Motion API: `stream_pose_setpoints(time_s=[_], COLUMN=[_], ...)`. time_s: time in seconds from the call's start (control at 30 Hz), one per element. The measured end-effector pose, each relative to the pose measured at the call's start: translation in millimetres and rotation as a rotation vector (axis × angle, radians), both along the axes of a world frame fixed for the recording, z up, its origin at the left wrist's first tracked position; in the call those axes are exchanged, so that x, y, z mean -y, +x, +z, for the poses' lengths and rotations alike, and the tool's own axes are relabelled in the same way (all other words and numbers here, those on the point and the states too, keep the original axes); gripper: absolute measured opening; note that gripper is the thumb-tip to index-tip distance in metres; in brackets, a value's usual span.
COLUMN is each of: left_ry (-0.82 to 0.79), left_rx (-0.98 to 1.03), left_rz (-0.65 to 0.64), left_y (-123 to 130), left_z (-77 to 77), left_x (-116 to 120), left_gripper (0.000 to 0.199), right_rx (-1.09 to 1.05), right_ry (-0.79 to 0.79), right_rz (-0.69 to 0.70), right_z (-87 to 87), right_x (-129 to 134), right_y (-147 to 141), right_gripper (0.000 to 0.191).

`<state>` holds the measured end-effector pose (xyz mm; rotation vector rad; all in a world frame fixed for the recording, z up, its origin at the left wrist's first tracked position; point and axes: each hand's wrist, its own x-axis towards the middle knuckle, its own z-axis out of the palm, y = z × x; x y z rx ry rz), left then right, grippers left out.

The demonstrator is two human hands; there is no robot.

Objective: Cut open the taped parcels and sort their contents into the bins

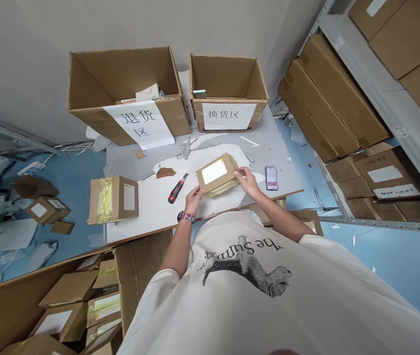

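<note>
Between my two hands is a small cardboard box (203, 186) with a white label on its upper face and yellowish tape along its sides. It is tilted above the table. My left hand (194, 197), with a watch on the wrist, grips its near left corner. At the right end, my right hand (246, 180) pinches the box's edge with thumb and fingers. A red and black utility knife (176, 191) lies left of my left hand, its blade showing. Farther left stands a second taped box (124, 197) with a white label.
Two large open cartons with paper signs, left (128, 129) and right (228, 118), stand at the table's back. A phone (271, 178) lies at the right. Shelves (383, 98) of boxes rise on the right; a big carton (139, 271) of parcels stands below left.
</note>
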<state>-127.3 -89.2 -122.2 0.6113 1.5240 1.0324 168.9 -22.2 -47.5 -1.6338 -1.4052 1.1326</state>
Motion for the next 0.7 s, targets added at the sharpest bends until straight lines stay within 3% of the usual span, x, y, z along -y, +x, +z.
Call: stream_pose_setpoints(time_s=[0.1,0.23,0.33,0.43,0.57,0.7], left_ry=[0.164,0.048,-0.128,-0.208,-0.086,0.035], left_rx=[-0.017,-0.031,-0.001,0.0,-0.054,-0.046], left_rz=[-0.042,-0.066,-0.113,-0.14,-0.119,-0.111], left_y=[-0.8,-1.7,1.3,8.3,13.0,5.4], left_z=[6.9,5.9,-0.2,-4.0,-1.9,1.5], left_x=[1.4,2.9,5.8,8.9,5.6,-4.6], left_gripper=[0.057,0.027,0.05,0.071,0.073,0.066], right_rx=[-0.091,-0.147,-0.146,-0.114,-0.169,-0.278], right_ry=[-0.072,-0.166,-0.293,-0.355,-0.297,-0.253], right_rz=[-0.064,-0.053,-0.085,-0.096,-0.112,-0.176], right_z=[-7.4,-21.1,-29.4,-33.2,-30.9,-27.9], right_x=[-0.1,6.2,11.2,13.1,7.0,-0.9], right_y=[5.6,8.0,10.3,13.6,18.6,22.6], right_gripper=[0.074,0.071,0.057,0.056,0.062,0.055])
